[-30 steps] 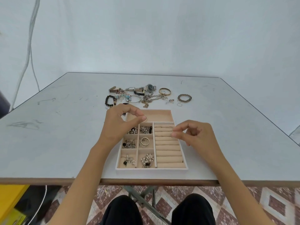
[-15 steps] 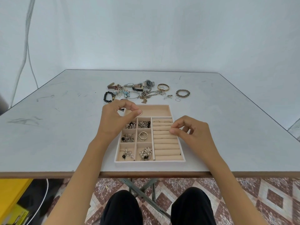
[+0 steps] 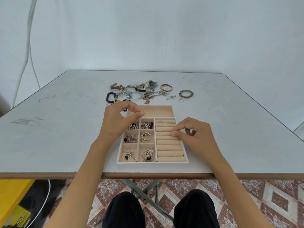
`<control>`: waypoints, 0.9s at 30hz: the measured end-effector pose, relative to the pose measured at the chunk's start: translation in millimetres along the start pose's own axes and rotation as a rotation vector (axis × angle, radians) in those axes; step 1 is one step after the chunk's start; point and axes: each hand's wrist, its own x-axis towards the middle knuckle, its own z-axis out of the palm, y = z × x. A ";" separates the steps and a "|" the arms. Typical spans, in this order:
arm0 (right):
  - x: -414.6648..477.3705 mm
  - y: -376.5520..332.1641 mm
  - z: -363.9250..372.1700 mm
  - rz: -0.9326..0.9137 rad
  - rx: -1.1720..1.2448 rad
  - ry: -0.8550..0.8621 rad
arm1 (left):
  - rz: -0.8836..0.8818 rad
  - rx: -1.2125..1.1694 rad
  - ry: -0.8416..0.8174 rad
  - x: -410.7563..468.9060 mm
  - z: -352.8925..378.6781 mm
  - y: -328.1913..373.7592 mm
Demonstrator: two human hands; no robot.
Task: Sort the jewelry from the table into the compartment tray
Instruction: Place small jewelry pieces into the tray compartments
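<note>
The table carries the compartment tray midway along its near edge. The unsorted jewelry lies toward the far edge. Step in hand, by my judgement: seating rings in the ring rolls along the tray's right side. The left hand, raised over the tray's far-left corner, pinches a thin ring between thumb and forefinger. The right hand rests on the rolls with its fingertips pinched together (contents, if any, not discernible). The next move calls for pressing the ring upright into a free slot.

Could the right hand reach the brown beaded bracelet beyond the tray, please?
Probably yes: the beaded bracelet lies uncovered on open table past the tray's far right corner, though the right hand is busy, fingers pinched at the ring rolls.
</note>
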 end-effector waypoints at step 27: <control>-1.4 -2.5 -1.6 0.082 -0.056 0.033 | 0.038 0.058 -0.030 0.5 0.5 -0.7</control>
